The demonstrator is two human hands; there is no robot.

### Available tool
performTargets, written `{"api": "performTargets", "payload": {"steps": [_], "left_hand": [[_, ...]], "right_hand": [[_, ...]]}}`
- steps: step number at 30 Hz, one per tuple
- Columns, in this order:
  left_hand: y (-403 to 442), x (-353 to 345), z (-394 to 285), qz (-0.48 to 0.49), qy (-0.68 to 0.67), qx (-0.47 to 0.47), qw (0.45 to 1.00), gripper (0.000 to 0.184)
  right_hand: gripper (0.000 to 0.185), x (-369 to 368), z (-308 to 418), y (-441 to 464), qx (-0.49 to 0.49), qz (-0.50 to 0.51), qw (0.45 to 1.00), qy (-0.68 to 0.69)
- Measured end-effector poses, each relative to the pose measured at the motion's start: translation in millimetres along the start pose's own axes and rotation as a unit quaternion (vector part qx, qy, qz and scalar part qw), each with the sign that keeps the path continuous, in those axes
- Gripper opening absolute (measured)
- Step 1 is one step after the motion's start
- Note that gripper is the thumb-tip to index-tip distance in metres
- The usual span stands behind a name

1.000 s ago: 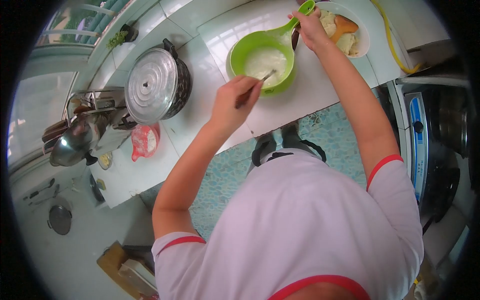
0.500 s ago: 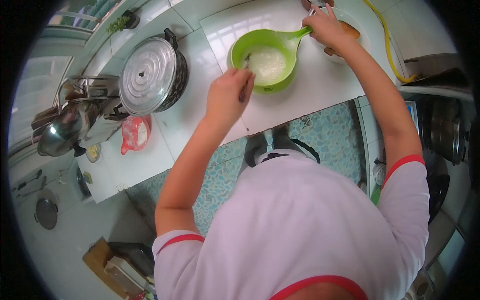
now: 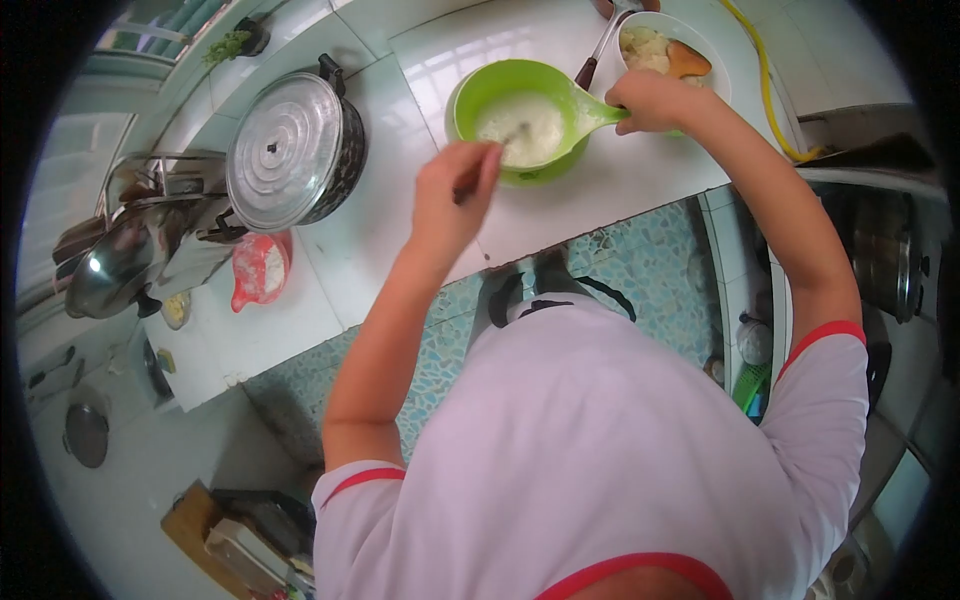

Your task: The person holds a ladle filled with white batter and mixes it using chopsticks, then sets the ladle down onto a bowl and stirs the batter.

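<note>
A green bowl [image 3: 572, 100] with a long handle holds a whitish liquid [image 3: 535, 122] and stands on the white counter, a little tilted. My right hand [image 3: 660, 100] is closed round the end of its handle. My left hand [image 3: 455, 190] is at the bowl's near-left rim, closed on a thin utensil with a dark handle [image 3: 463, 193]. The utensil's tip dips into the liquid, so its kind cannot be made out. Behind my right hand sits a white bowl [image 3: 722, 50] of pale, lumpy food with a wooden spoon [image 3: 688, 62] in it.
A dark-handled ladle [image 3: 600, 48] lies between the two bowls. To the left stand a lidded pot [image 3: 285, 150] and a red scoop-shaped bowl [image 3: 244, 288] of white powder. A wok [image 3: 115, 262] hangs beside a rack. A yellow hose [image 3: 768, 80] runs along the right.
My right hand has moved down and nearer along the handle, uncovering the white bowl's food and the ladle. The green bowl's tilt has changed. The utensil tip has shifted right in the liquid.
</note>
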State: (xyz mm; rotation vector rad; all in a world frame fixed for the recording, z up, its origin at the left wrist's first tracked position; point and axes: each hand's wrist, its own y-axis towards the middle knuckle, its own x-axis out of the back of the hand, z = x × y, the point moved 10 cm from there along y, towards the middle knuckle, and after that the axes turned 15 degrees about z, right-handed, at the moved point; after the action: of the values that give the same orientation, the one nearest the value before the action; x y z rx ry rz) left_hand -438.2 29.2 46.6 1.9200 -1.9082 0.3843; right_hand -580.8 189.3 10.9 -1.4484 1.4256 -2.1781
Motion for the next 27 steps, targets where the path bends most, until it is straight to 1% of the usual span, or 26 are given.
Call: {"api": "performTargets", "payload": {"steps": [1, 4, 5, 6, 7, 8, 9, 12, 13, 16, 17, 20, 22, 23, 26, 27], "left_hand": [[3, 12, 4, -0.048, -0.02, -0.006, 0.999, 0.009], [2, 8, -1, -0.009, 0.051, 0.022, 0.998, 0.01], [-1, -4, -6, 0.021, 0.014, 0.013, 1.0, 0.011], [-2, -10, -9, 0.025, -0.004, 0.012, 1.0, 0.011], [-3, -15, -13, 0.03, -0.022, 0.011, 0.999, 0.011], [-3, -19, -14, 0.036, -0.04, 0.012, 0.998, 0.011], [-3, -16, -8, 0.02, -0.056, 0.01, 0.998, 0.012], [-10, 3, -8, -0.013, -0.062, 0.023, 0.998, 0.013], [-14, 5, -7, -0.01, -0.058, 0.051, 0.997, 0.015], [-25, 7, -29, -0.003, -0.074, 0.042, 0.996, 0.015], [-29, 7, -37, 0.001, -0.064, 0.042, 0.997, 0.015], [-37, -3, -54, 0.009, -0.03, 0.035, 0.999, 0.016], [-37, -11, -61, 0.007, -0.001, 0.016, 1.0, 0.015], [-33, -15, -56, 0.022, 0.022, 0.036, 0.999, 0.015], [-24, -16, -22, 0.033, 0.024, 0.116, 0.992, 0.015], [-24, -9, -24, 0.007, 0.012, 0.091, 0.996, 0.014]], "right_hand": [[0.024, -5, 2, -3, -0.001, 0.011, 1.0, 0.017], [0.025, -22, 7, -12, -0.007, 0.012, 0.997, 0.07], [0.027, -33, 9, -11, 0.024, 0.019, 0.992, 0.119], [0.027, -47, 7, -9, 0.043, 0.029, 0.971, 0.232], [0.028, -63, 8, -7, 0.061, 0.039, 0.937, 0.343], [0.028, -76, 11, -8, 0.078, 0.049, 0.888, 0.45], [0.026, -85, 19, -10, 0.086, 0.068, 0.846, 0.522], [0.022, -100, 35, -5, 0.152, 0.023, 0.792, 0.591], [0.02, -109, 36, 3, 0.148, -0.011, 0.794, 0.59], [0.02, -125, 48, 17, 0.191, -0.098, 0.732, 0.647], [0.025, -129, 48, 21, 0.176, -0.126, 0.732, 0.646], [0.025, -135, 58, 29, 0.169, -0.171, 0.727, 0.643], [0.026, -133, 58, 30, 0.152, -0.201, 0.744, 0.619], [0.026, -133, 58, 29, 0.144, -0.214, 0.751, 0.608], [0.028, -134, 58, 29, 0.123, -0.215, 0.77, 0.589], [0.028, -132, 58, 29, 0.126, -0.223, 0.771, 0.583]]}}
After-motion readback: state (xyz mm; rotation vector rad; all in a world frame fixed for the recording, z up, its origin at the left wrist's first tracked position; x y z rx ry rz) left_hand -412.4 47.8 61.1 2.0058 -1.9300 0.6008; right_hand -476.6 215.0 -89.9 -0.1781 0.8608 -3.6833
